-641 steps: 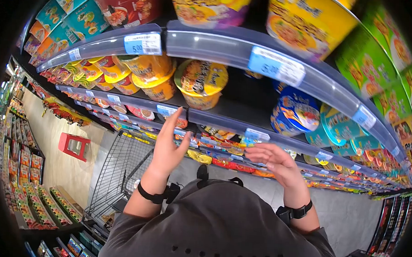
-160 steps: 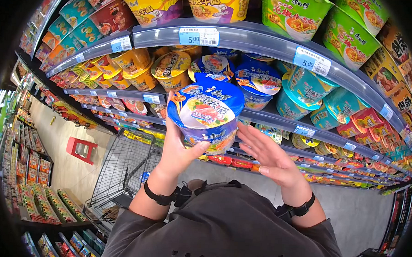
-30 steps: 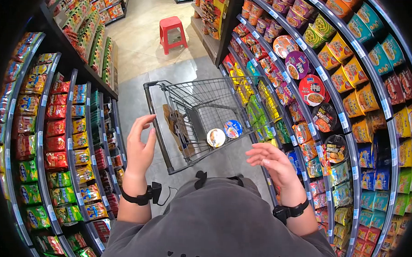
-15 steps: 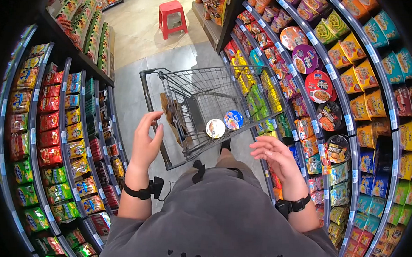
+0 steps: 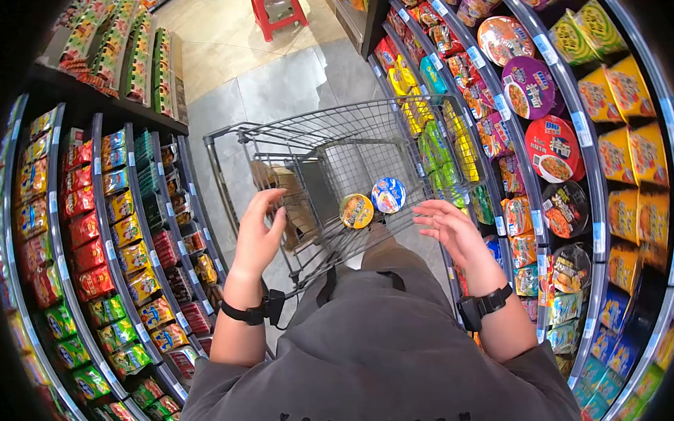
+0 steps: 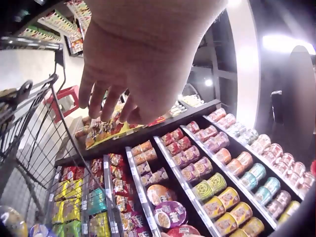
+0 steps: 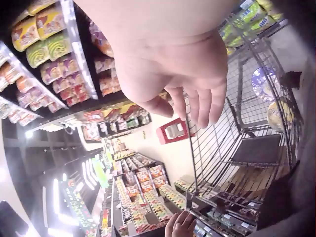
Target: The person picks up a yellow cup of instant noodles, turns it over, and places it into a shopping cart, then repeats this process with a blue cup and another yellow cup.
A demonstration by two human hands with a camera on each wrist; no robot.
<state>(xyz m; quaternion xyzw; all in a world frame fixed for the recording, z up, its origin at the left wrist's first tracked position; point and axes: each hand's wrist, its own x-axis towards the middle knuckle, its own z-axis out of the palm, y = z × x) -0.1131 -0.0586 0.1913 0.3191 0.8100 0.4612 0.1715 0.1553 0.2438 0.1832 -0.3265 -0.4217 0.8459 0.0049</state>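
My left hand (image 5: 261, 233) hovers near the handle end of a black wire shopping cart (image 5: 310, 134), its fingers loosely bent and holding nothing. On the other side, my right hand (image 5: 456, 242) hangs by the cart's near side, also holding nothing, fingers relaxed. Two instant noodle bowls lie side by side in the cart: a yellow-lidded bowl (image 5: 356, 211) and a blue-lidded bowl (image 5: 388, 195). In the right wrist view, the right hand (image 7: 182, 89) has its fingers extended, with the cart behind them. The left hand (image 6: 138, 69) shows similarly in its wrist view.
Shelves of noodle bowls (image 5: 554, 148) rise close on the right. Racks of bagged goods (image 5: 88, 233) line the left. Beyond the cart, a red stool (image 5: 276, 8) stands on the pale floor (image 5: 210, 24). A brown item (image 5: 296, 209) shows at the cart's handle end.
Earlier, my left hand gripped the blue noodle bowl before the shelf; it now lies in the cart. Over the last second the view has come closer to the cart, both hands staying empty.
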